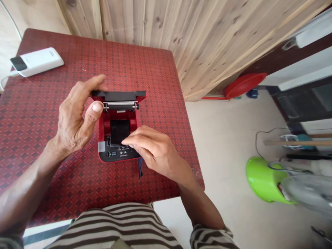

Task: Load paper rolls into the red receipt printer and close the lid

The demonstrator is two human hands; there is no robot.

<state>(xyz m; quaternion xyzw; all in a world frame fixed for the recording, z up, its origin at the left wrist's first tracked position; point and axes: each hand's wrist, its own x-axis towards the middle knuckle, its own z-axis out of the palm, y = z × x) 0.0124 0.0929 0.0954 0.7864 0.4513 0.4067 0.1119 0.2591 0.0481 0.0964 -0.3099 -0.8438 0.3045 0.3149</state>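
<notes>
A small red and black portable printer [103, 157] sits on the table with its lid [119, 94] raised. A roller shows along the lid's inner side, and a dark block or roll [119, 129] lies in the open compartment. My left hand [76, 117] is at the lid's left corner, thumb on the inner side and fingers stretched behind it. At the compartment's front edge, the fingertips of my right hand [155, 148] are pinched together over the dark piece; what they hold is hidden. Below that hand hangs a dark strap [140, 167] from the printer's right side.
A white power bank [41, 61] with a cable lies at the table's back left. The red patterned table [160, 83] stands against a wooden plank wall [160, 24]. On the floor to the right are a green bucket [264, 180] and a red basin [245, 84].
</notes>
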